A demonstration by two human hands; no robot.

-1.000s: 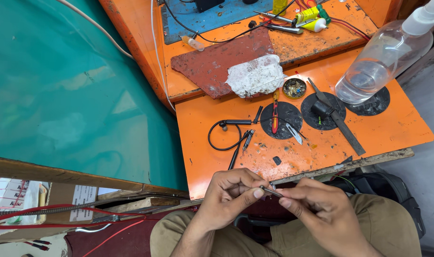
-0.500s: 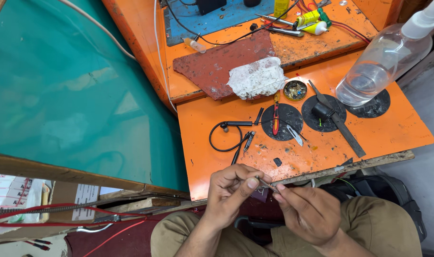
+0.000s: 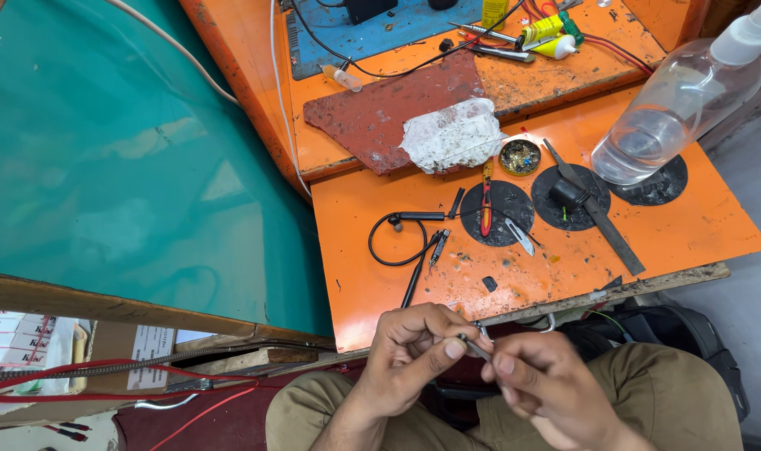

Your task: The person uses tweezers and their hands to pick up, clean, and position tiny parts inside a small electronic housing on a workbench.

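Over my lap, just below the front edge of the orange workbench (image 3: 689,225), my two hands meet. My left hand (image 3: 414,351) pinches a small dark part between thumb and fingers. My right hand (image 3: 535,380) holds thin metal tweezers (image 3: 478,347) whose tips touch that part. The part itself is too small to make out. On the bench above lie a black earphone cable (image 3: 393,242), a red-handled tool (image 3: 485,200) on a black round pad, and a dark metal ruler (image 3: 597,213).
A clear spray bottle (image 3: 672,108) stands at the bench's right. A white crumpled cloth (image 3: 451,134) lies on a rust-red mat (image 3: 372,113). A small round dish (image 3: 520,156) holds tiny parts. A green surface (image 3: 121,150) fills the left. Red wires (image 3: 105,376) run at lower left.
Both hands have shifted slightly and drawn closer together over the lap; the right hand has turned so the tweezers meet the part held by the left.
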